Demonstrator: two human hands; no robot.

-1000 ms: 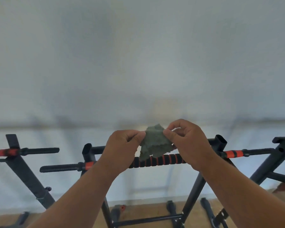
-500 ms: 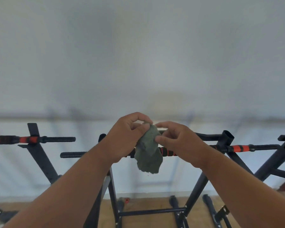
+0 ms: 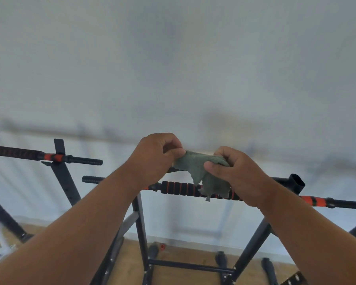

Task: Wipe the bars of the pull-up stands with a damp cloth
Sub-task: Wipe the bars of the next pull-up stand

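Pinching the green cloth (image 3: 199,167) stretched between left hand (image 3: 152,159) and right hand (image 3: 234,173) just above the padded bar (image 3: 179,188), its lower edge hanging over the foam, spreading flat before wrapping and wiping.

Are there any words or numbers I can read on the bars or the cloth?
None: no words, numbers or signs can be read.
The green cloth, held by the left hand and right hand, is plain.
The black and orange bar shows only stripes.
The bar at the far left has faint reddish marks, too blurred to read.
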